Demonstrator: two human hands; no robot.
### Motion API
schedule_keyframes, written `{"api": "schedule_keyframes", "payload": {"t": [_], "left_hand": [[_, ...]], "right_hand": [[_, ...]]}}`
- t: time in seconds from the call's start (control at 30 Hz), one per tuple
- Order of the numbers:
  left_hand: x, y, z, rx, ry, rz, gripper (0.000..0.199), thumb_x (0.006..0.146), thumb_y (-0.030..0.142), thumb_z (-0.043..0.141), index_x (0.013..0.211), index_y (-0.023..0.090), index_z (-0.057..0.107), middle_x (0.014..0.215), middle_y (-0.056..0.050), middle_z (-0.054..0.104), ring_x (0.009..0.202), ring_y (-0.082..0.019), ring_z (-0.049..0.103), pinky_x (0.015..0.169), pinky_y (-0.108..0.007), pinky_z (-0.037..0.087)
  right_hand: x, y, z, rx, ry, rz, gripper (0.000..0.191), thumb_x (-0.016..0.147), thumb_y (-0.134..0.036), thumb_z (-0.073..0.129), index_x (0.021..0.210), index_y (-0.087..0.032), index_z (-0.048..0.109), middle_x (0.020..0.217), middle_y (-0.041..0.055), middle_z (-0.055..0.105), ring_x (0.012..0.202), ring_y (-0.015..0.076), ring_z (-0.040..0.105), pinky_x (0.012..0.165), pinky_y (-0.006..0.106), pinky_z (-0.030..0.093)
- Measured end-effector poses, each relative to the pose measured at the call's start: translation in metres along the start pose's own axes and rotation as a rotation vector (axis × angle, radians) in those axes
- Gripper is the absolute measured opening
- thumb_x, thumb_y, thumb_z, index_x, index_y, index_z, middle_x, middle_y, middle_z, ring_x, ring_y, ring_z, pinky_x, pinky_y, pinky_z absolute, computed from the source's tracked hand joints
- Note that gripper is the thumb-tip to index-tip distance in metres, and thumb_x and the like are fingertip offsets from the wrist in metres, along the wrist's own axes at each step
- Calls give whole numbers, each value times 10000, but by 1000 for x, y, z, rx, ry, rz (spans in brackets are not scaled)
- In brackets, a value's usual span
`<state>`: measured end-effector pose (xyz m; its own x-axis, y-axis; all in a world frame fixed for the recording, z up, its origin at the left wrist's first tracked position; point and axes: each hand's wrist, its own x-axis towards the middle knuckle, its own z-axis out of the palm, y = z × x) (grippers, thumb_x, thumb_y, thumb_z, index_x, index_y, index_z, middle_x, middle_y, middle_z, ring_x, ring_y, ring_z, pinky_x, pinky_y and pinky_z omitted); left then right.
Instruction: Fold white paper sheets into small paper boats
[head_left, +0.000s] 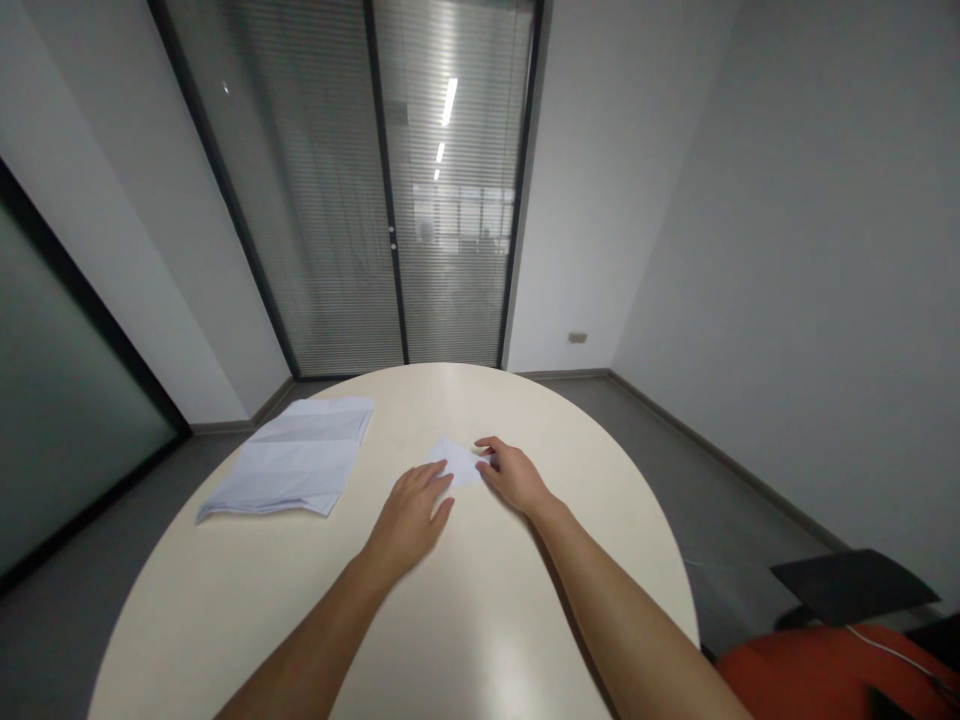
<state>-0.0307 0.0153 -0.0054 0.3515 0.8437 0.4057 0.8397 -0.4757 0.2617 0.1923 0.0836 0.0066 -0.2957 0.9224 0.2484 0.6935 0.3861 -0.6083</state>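
A small piece of white paper (456,462) with a pointed top lies on the round cream table (450,610), between my two hands. My left hand (414,510) rests at the paper's left side, fingers apart, its fingertips on or just over the edge. At the right side, my right hand (514,474) has its thumb and fingers bent around the paper's right corner, pinching it. To the left on the table lies a stack of larger white sheets (296,455) with fold creases.
An orange chair seat (810,675) with a black part (855,585) and a thin white cable is at the lower right, beside the table. Beyond the table stand a glass partition with blinds (457,250) and grey walls with a socket (577,338).
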Motion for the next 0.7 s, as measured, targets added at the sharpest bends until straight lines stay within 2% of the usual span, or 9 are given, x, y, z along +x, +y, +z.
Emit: {"api": "schedule_keyframes", "payload": {"t": [0.17, 0.3, 0.4, 0.47, 0.53, 0.6, 0.7], "left_hand": [[-4, 7, 6, -20, -119, 15, 458, 1032, 353, 443, 1418, 149, 582, 1504, -110, 567, 1400, -268, 496, 1205, -463, 381], [-3, 4, 5, -12, -150, 5, 481, 1023, 331, 431, 1448, 143, 557, 1531, -103, 542, 1417, -269, 478, 1216, -454, 366], [-3, 2, 5, -14, -176, -2, 502, 1009, 298, 430, 1472, 133, 532, 1562, -113, 503, 1458, -260, 441, 1235, -438, 335], [-3, 2, 6, -11, -204, -12, 518, 1005, 280, 416, 1494, 134, 505, 1586, -113, 468, 1487, -254, 407, 1249, -437, 309], [-3, 3, 6, 0, -231, -31, 528, 1009, 274, 394, 1515, 149, 476, 1606, -102, 437, 1505, -257, 379, 1252, -462, 297], [-3, 4, 4, 23, -243, -57, 525, 1020, 277, 368, 1526, 172, 462, 1613, -87, 428, 1510, -267, 369, 1244, -495, 301], [-3, 5, 2, 69, -209, -116, 505, 1025, 268, 355, 1496, 162, 501, 1588, -101, 467, 1493, -289, 398, 1228, -517, 325]], "right_hand": [[1, -1, 1, -48, 22, -21, 366, 920, -184, 622, 1286, -170, 620, 1119, 88, 748, 1003, 211, 675, 909, 304, 481], [1, -13, -1, -212, 53, -132, 349, 901, -144, 620, 1247, -166, 665, 1242, 105, 710, 1155, 242, 608, 1016, 340, 434], [-3, -27, 0, -278, -78, -241, 267, 948, -146, 534, 1125, -193, 727, 1155, 83, 748, 1116, 230, 630, 1028, 348, 428], [-8, -35, 4, -278, -153, -287, 290, 981, -172, 479, 1101, -189, 742, 1167, 91, 752, 1137, 225, 639, 1043, 345, 433], [-13, -38, 11, -286, -185, -323, 348, 1005, -228, 451, 1230, -157, 705, 1358, 128, 671, 1276, 242, 582, 1110, 372, 405], [-18, -37, 19, -315, -218, -313, 478, 1022, -287, 417, 1429, -85, 569, 1521, 190, 521, 1423, 282, 464, 1186, 438, 338], [-22, -32, 26, -336, -274, -218, 595, 1044, -365, 352, 1549, -56, 415, 1620, 203, 360, 1521, 344, 307, 1215, 530, 286]]}}
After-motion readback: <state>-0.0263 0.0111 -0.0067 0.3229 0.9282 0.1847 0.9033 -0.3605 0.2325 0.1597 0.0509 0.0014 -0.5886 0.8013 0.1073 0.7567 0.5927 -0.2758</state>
